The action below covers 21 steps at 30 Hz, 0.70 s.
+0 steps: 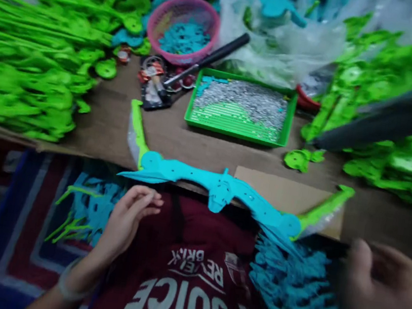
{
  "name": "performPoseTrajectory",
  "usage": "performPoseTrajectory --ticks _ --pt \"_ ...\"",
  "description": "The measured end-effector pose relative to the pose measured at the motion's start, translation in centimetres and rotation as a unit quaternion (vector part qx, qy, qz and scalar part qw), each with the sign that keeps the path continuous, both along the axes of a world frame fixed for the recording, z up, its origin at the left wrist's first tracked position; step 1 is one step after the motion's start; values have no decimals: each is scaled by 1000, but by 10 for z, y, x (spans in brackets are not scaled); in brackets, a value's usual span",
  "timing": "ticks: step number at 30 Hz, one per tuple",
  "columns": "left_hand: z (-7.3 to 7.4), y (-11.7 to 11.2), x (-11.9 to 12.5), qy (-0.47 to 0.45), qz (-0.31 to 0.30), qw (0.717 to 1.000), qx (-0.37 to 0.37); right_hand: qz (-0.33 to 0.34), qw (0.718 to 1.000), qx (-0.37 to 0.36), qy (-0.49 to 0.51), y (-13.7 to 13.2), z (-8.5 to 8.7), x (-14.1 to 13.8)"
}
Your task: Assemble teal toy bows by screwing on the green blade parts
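Resting across the near edge of the table (192, 142), a toy bow (224, 190) lies just beyond both hands.
Just below its cyan left end sits the left hand (125, 222), grip loose and empty; the right hand (381, 297) blurs over a pile of cyan parts (287, 283), its grip impossible to tell. Farther back: a green tray (232, 132), then a pink basket (160, 15).

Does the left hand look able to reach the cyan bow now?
Probably yes: the left hand is open just below the cyan bow, and nothing lies between them.
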<state>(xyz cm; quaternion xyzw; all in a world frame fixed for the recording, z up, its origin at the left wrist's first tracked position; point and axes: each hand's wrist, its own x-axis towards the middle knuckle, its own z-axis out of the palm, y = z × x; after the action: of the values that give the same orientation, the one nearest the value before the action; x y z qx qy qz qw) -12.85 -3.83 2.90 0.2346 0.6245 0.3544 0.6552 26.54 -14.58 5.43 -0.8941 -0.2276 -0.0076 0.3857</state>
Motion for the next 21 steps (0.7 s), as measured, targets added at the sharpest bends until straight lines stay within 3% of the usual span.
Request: performPoseTrajectory --ticks 1,2,4,6,8,11,13,16,21 --pt "1 -1 -1 -26 -39 999 -28 50 994 -33 -88 10 -1 1" --pt "1 -3 4 -70 -96 990 -70 103 987 -51 -109 23 -4 3" --pt "-2 -6 28 -182 -221 944 -165 173 976 -83 -106 52 -17 12" --pt "-10 -10 71 -269 -307 881 -238 323 931 -100 -136 74 -32 23" --pt "-17 -16 123 -301 -331 856 -259 420 878 -145 -177 83 -43 28" --pt "-25 -25 183 -289 -292 887 -213 448 844 -167 -243 77 -56 24" --pt "-29 -28 199 -253 -263 915 -174 438 844 -141 -274 68 -62 20" --pt "-29 -30 198 -202 -241 936 -155 451 842 -92 -281 58 -71 21" --pt "-27 -30 189 -186 -242 933 -194 488 824 -60 -283 59 -81 31"
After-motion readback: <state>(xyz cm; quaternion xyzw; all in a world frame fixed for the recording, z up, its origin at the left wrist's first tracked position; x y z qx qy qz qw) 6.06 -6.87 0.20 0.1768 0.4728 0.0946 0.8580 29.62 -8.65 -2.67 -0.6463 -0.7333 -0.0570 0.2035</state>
